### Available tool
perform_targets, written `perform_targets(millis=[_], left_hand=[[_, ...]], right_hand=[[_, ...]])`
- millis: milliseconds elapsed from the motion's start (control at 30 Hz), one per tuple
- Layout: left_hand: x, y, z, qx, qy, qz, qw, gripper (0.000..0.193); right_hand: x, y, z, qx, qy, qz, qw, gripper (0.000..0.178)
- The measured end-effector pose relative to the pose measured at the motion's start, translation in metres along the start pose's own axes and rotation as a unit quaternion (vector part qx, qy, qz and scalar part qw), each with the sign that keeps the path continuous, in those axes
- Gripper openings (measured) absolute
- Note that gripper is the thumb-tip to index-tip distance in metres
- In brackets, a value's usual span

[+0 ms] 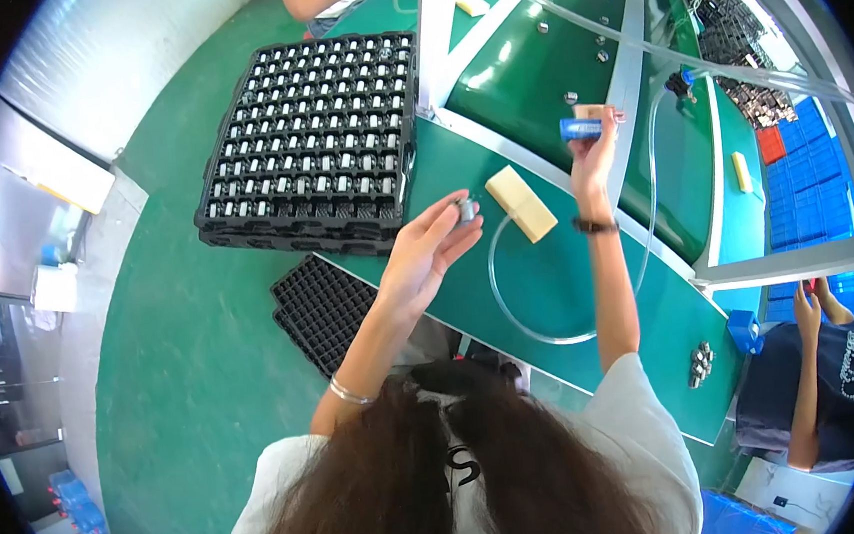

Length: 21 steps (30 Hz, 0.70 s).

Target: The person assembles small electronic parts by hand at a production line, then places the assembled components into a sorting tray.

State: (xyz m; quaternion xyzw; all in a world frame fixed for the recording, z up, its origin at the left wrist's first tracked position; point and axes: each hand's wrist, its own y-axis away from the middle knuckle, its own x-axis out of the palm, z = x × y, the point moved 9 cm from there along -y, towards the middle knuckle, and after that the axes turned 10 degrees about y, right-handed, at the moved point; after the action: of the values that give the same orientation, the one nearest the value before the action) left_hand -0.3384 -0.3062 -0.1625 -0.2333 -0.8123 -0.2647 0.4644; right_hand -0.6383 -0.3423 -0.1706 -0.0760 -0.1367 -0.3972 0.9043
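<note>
My left hand (pixel 432 241) is closed, its thumb and fingertips pinching a small silvery metal part (pixel 466 210) above the green worktable (pixel 575 300). Farther right, my right hand (pixel 594 153) reaches toward the conveyor's near edge. Its fingers are closed on a small blue block-shaped thing (pixel 580 129) with a beige part; its exact kind is too small to make out. Between my hands, a pale yellow block (pixel 521 204) lies on the table, with a clear tube (pixel 498 281) curving from its near side.
A stack of black trays (pixel 299 227) filled with metal parts stands left. Another black tray (pixel 325 315) sits below it. Small parts dot the green conveyor (pixel 512 70). Metal posts (pixel 437 35) frame the bench. Co-workers sit far off and at right. A metal parts pile (pixel 700 364) lies right.
</note>
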Motion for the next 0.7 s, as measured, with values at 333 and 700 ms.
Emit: perform_targets(millis=[333,700], left_hand=[[0.041,0.011,0.02,0.058,-0.126,0.035,0.99,0.032],[0.034,0.038,0.037,-0.02,-0.064,0.036,0.997,0.034]], right_hand=[[0.044,0.19,0.048,-0.011,0.028,0.127,0.991,0.039],[0.039,0.228,0.061,-0.037,0.011,0.144,0.989,0.04]])
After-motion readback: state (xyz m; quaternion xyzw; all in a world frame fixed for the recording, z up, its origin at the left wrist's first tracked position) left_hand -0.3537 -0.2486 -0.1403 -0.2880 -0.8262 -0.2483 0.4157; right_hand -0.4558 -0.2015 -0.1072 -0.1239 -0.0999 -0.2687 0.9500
